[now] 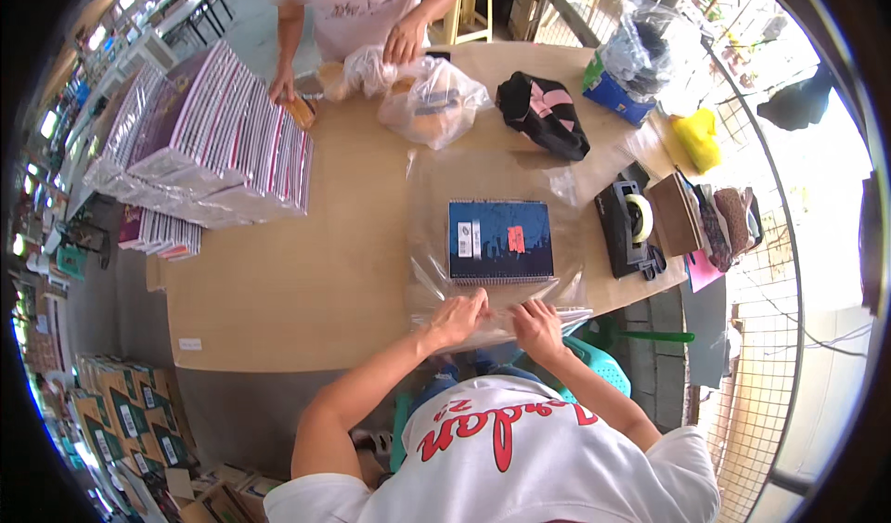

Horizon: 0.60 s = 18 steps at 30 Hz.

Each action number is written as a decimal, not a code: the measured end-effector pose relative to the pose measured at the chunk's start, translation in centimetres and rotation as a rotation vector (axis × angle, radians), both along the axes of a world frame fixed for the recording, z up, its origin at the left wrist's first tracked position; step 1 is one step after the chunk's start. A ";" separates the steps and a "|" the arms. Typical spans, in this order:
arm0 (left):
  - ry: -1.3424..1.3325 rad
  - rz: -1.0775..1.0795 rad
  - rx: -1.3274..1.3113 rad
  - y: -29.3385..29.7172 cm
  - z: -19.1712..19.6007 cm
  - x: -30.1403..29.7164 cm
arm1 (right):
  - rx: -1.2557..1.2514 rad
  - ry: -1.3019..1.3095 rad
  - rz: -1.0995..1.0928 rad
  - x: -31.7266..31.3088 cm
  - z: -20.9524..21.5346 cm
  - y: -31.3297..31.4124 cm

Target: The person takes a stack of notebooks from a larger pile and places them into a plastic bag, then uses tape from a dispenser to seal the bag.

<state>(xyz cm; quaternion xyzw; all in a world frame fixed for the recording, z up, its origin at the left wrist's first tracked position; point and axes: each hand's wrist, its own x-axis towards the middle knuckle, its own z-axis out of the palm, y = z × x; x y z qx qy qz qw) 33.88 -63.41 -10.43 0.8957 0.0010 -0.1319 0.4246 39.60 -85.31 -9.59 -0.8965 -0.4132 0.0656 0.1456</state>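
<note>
A blue spiral-bound notebook point(499, 261), perhaps one of a small stack, lies on a transparent plastic sheet point(429, 217) on the table in front of me. It bears a white barcode label and a pink sticker. My left hand point(461, 316) pinches the near edge of the plastic, just below the notebook's lower left corner. Beside it, my right hand point(538, 328) has its fingers closed on the same edge, a little to the right. Both hands are apart from the notebook. Some of the gathered plastic is hidden under my fingers.
Plastic-wrapped notebook stacks point(218, 133) stand at the left of the brown table point(278, 309). Across it, another person's hand point(406, 40) touches a plastic bag point(436, 105). To the right are a black pouch point(543, 115), a tape dispenser point(624, 226) and a yellow bag point(696, 140).
</note>
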 end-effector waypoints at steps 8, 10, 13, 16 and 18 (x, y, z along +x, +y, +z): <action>-0.510 -0.079 0.216 0.0 5.7 -0.4 | 0.099 -0.169 -0.099 -1.7 3.2 1.4; -0.408 -0.056 0.258 1.2 4.4 -0.4 | 0.150 -0.256 -0.190 0.7 1.8 -0.5; -0.702 -0.022 0.452 0.2 5.4 -0.7 | 0.227 -0.335 -0.090 2.3 2.6 -2.8; -0.642 -0.073 0.631 0.5 4.7 -0.7 | 0.123 -0.337 -0.143 1.6 5.6 -0.8; -0.617 -0.083 0.568 1.9 6.0 0.5 | 0.086 -0.296 -0.092 1.3 5.8 0.4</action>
